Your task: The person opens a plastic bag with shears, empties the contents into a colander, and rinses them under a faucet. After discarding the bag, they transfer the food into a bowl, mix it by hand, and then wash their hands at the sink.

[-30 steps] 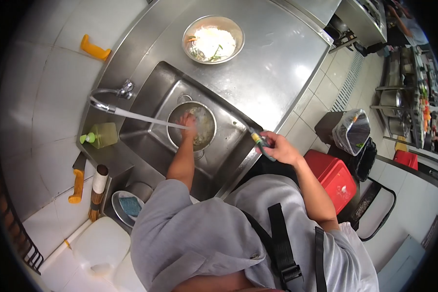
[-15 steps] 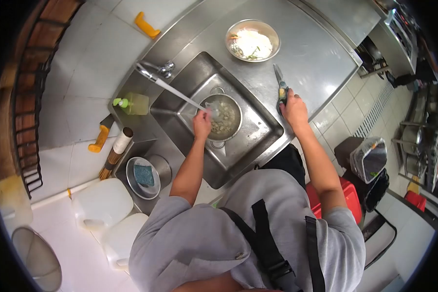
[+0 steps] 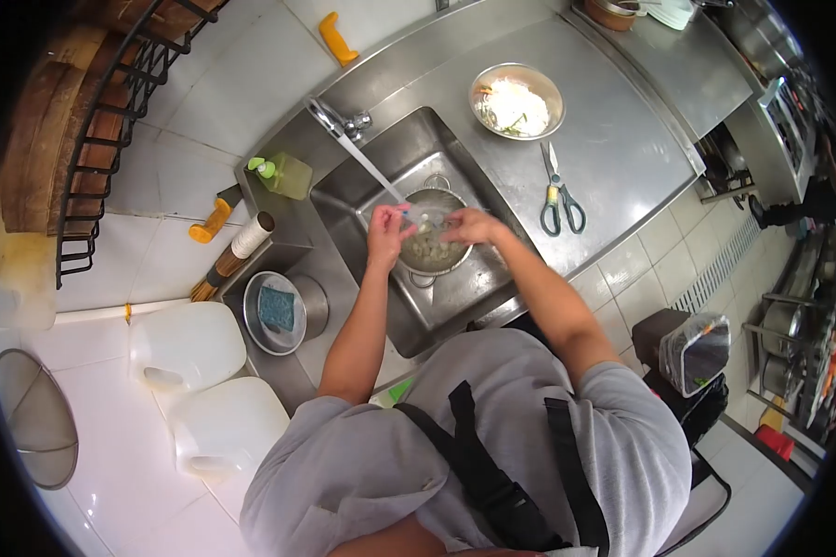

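Note:
A two-handled metal pot (image 3: 468, 252) stands in the sink, holding cloudy water and small pale pieces. Over its left side my left hand (image 3: 386, 236) is closed, fingertips pinched by a small blue spot; what it grips is not clear. My right hand (image 3: 472, 226) reaches over the pot's right side with curled fingers, close to the left one. Something translucent and blurred lies between the two hands. Water from the tap (image 3: 328, 119) runs down beside them. On the counter to the right lie scissors (image 3: 560, 200) with dark handles, slightly spread, touched by neither hand.
A metal bowl (image 3: 555, 104) of white shreds with green and orange bits stands beyond the sink (image 3: 478, 302). Left are a soap bottle (image 3: 293, 176), a blue-green sponge (image 3: 276, 308) in a metal bowl, and white plastic jugs (image 3: 190, 345). A lined bin (image 3: 695, 355) stands right.
My right hand has let go of the scissors and moved left over the pot. The scissors now lie on the counter. My left hand stays at the pot; the view has shifted.

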Action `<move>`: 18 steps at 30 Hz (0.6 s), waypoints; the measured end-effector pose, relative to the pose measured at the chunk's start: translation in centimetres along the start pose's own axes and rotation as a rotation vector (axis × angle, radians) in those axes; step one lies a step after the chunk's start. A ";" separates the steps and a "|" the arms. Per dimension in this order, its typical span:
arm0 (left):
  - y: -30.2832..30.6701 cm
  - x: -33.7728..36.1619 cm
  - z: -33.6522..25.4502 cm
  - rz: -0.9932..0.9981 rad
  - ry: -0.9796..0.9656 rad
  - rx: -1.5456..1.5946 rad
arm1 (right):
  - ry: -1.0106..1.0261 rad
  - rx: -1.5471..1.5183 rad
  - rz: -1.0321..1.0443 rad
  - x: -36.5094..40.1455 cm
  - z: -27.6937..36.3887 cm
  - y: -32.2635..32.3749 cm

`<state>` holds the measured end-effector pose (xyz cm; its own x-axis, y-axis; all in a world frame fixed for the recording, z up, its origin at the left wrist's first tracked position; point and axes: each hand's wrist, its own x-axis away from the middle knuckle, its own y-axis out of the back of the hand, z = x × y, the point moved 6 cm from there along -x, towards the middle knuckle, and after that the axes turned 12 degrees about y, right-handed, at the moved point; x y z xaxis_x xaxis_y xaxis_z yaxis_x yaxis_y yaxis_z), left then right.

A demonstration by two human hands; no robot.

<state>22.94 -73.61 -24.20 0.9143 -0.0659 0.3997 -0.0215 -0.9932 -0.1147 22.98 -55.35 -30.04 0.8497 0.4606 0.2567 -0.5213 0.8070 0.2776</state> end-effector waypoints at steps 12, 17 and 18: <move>2.7 0.2 2.1 -0.038 0.025 0.130 | 0.078 -0.339 -0.241 -2.9 4.3 0.6; 1.9 0.4 1.8 -0.071 -0.065 0.057 | 0.185 -0.185 -0.270 -3.3 4.8 2.2; 1.7 0.5 1.9 -0.075 -0.068 0.024 | 0.199 -0.096 -0.288 -2.9 5.3 2.5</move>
<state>24.15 -75.20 -25.87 0.9384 0.0156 0.3453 0.0567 -0.9924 -0.1093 18.82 -56.60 -25.20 0.9643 0.2648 -0.0068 -0.2568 0.9408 0.2212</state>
